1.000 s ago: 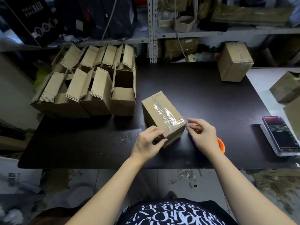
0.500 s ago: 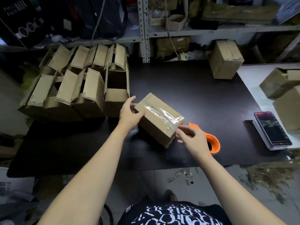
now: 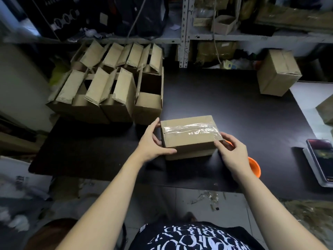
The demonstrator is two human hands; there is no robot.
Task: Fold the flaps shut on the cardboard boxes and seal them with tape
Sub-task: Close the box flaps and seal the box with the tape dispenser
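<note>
Small packing and storeroom workspace, metal slotted shelving (image 3: 185, 31) crammed with cartons, black worktable (image 3: 234, 109), rows of open cardboard boxes (image 3: 108, 87), orange tape dispenser (image 3: 254, 168), tape scraps on floor (image 3: 207, 197)

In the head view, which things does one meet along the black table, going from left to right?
Group of open brown cardboard boxes → left hand → taped brown cardboard box → right hand → orange plastic tape dispenser → dark flat smartphone.
</note>
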